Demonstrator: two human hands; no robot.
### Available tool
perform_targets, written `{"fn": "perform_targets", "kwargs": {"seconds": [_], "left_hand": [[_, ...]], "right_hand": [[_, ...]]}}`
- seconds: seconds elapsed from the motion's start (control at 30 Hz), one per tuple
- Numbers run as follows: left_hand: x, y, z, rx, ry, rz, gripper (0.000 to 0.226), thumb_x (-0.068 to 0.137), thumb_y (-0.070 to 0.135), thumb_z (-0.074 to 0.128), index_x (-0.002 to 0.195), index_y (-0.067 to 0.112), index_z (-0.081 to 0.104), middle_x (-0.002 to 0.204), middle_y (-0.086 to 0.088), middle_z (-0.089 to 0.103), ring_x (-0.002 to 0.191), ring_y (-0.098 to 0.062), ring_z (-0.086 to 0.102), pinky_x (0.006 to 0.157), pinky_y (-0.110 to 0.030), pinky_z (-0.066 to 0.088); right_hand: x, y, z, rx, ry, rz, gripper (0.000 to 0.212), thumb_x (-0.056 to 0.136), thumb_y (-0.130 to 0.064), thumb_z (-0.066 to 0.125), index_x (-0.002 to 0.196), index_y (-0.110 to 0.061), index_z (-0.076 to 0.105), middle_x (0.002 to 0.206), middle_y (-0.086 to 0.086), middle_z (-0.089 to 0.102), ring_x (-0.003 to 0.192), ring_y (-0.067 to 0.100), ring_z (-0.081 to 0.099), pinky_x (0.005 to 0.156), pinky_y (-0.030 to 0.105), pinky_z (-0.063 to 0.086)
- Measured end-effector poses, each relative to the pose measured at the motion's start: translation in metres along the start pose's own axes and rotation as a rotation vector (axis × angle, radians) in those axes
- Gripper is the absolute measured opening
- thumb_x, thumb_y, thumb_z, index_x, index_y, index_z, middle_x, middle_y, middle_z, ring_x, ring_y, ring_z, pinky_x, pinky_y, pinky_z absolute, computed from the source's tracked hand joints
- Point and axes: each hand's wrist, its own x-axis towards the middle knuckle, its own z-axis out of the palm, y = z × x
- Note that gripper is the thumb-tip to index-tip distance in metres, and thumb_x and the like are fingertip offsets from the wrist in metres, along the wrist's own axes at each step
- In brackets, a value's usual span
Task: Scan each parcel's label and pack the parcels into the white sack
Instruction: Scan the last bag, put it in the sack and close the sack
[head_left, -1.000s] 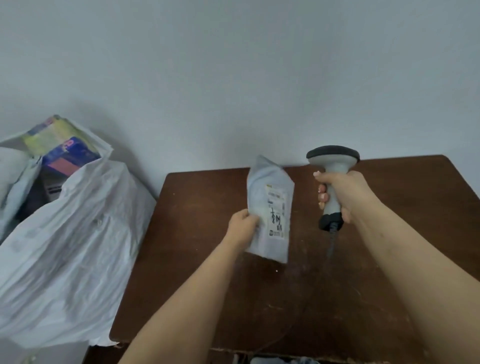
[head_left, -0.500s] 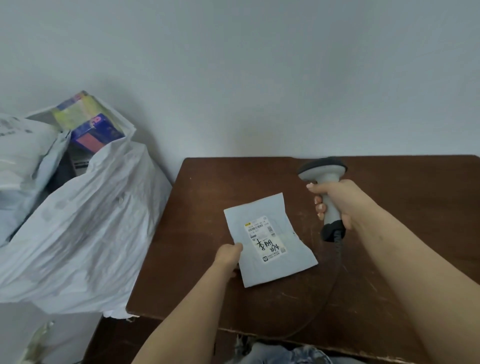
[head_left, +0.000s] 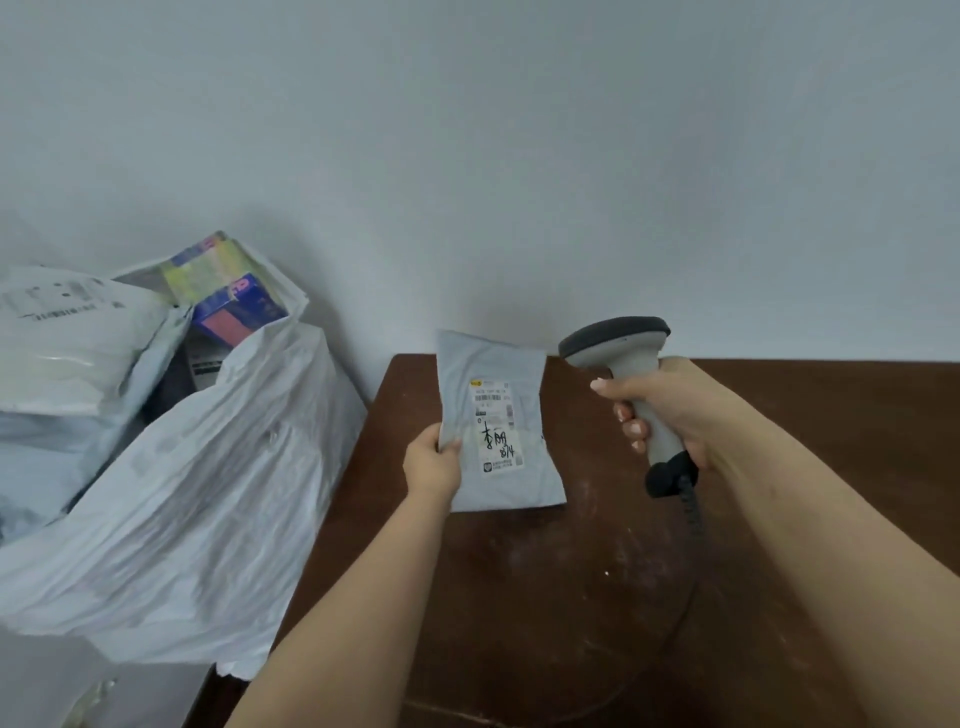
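Note:
My left hand (head_left: 434, 462) pinches the left edge of a grey mailer parcel (head_left: 493, 421) and holds it upright above the brown table (head_left: 571, 597). Its white label (head_left: 496, 428), with barcode and black handwriting, faces me. My right hand (head_left: 670, 410) grips the handle of a grey barcode scanner (head_left: 623, 358), held just right of the parcel with its dark head pointing left. The white sack (head_left: 197, 499) stands open to the left of the table, with several parcels inside, among them a colourful box (head_left: 228, 296) and a white mailer (head_left: 72, 338).
The scanner's black coiled cable (head_left: 693, 512) hangs from the handle down towards the tabletop. A pale wall rises right behind the table and sack. The sack bulges against the table's left edge.
Half a second ago the parcel lay flat on the table under my left hand; it is now lifted upright with the label facing me. The scanner stayed beside it.

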Motion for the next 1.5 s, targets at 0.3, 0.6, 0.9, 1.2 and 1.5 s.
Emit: {"fn": "perform_targets", "kwargs": {"seconds": [0.3,0.6,0.9,1.2,1.5], "left_hand": [[0.042,0.103,-0.055,-0.241,0.112,0.169,0.022,0.091,0.004,0.060,0.078,0.022,0.063,0.085,-0.008,0.067,0.084,-0.023,0.062,0.081,-0.042,0.054],[0.055,0.141,-0.082,-0.234,0.157,0.210,0.017,0.088,0.014,0.061,0.073,0.022,0.064,0.087,-0.008,0.071,0.087,-0.031,0.068,0.084,-0.053,0.056],[0.052,0.149,-0.083,-0.256,0.162,0.224,0.023,0.093,0.013,0.059,0.075,0.026,0.062,0.082,0.003,0.067,0.091,-0.029,0.067,0.089,-0.050,0.055],[0.048,0.149,-0.084,-0.270,0.148,0.231,0.023,0.093,0.012,0.058,0.076,0.027,0.062,0.086,0.000,0.068,0.095,-0.031,0.067,0.090,-0.050,0.054],[0.038,0.126,-0.088,-0.259,0.126,0.220,0.022,0.093,0.008,0.058,0.078,0.024,0.064,0.093,-0.008,0.070,0.096,-0.033,0.067,0.089,-0.053,0.054]], "right_hand": [[-0.033,-0.086,0.030,-0.075,-0.081,-0.279,0.013,0.090,-0.009,0.067,0.088,-0.005,0.054,0.055,0.005,0.046,0.038,0.012,0.039,0.039,0.023,0.039],[-0.060,-0.113,0.034,-0.116,-0.098,-0.402,0.013,0.091,-0.009,0.065,0.092,-0.006,0.053,0.058,0.006,0.044,0.038,0.012,0.037,0.040,0.022,0.037],[-0.070,-0.115,0.029,-0.085,-0.074,-0.424,0.012,0.092,-0.009,0.064,0.091,-0.007,0.052,0.054,0.003,0.043,0.038,0.012,0.036,0.040,0.023,0.036],[-0.073,-0.113,0.029,-0.074,-0.065,-0.430,0.012,0.091,-0.009,0.065,0.091,-0.007,0.053,0.054,0.003,0.044,0.039,0.012,0.037,0.041,0.023,0.037],[-0.061,-0.098,0.031,-0.036,-0.099,-0.358,0.015,0.091,-0.009,0.066,0.090,-0.007,0.052,0.054,0.002,0.046,0.037,0.011,0.037,0.039,0.023,0.037]]}}
